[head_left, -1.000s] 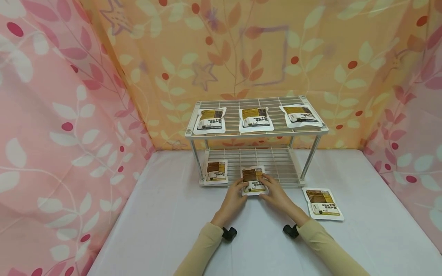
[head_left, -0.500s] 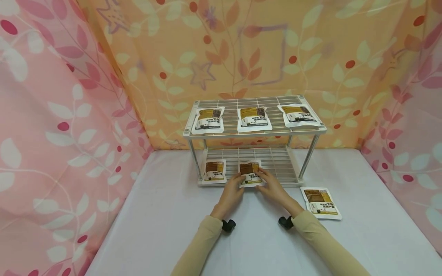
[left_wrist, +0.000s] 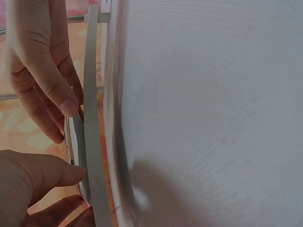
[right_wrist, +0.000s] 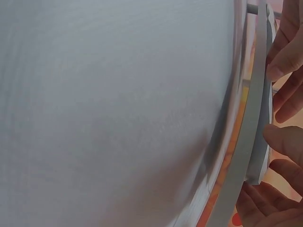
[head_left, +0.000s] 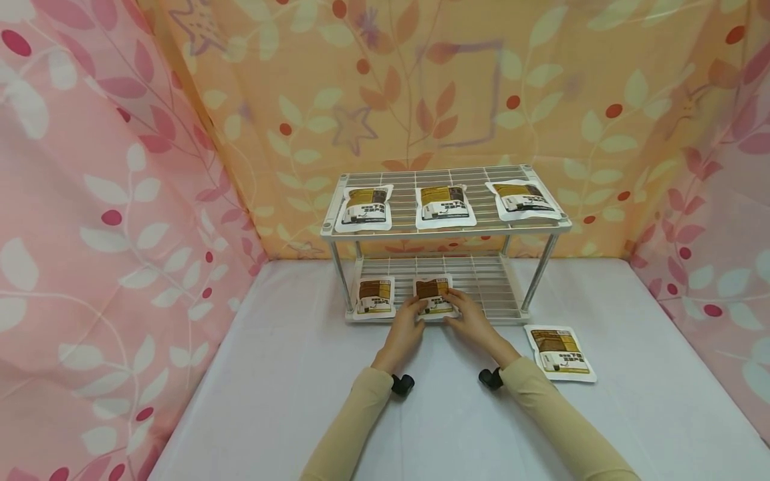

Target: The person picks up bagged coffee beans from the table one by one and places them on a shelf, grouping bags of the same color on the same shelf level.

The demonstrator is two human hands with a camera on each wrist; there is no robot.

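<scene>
On the lower shelf of a white wire rack (head_left: pixel 445 323), both hands hold a flat food pouch (head_left: pixel 432 287) with a brown and yellow label. My left hand (head_left: pixel 404 335) grips its left side, and my right hand (head_left: pixel 472 323) its right side, fingers over the label and thumbs at the front edge. In the left wrist view the pouch (left_wrist: pixel 79 151) sits just above the shelf's front rail (left_wrist: pixel 93 118). A matching pouch (head_left: pixel 375 298) lies on the same shelf, left of the held one.
Three more pouches lie on the upper shelf: left (head_left: pixel 364 208), middle (head_left: pixel 445 206) and right (head_left: pixel 522 200). Another pouch (head_left: pixel 561 354) rests on the white tablecloth (head_left: pixel 289 401) at the right. Metal posts (head_left: pixel 540 272) hold up the rack's corners. Patterned cloth (head_left: pixel 240 133) hangs behind.
Both hands have moved the pouch forward, away from the body, from the shelf's front edge onto the lower shelf beside the left pouch. The other pouches have stayed put.
</scene>
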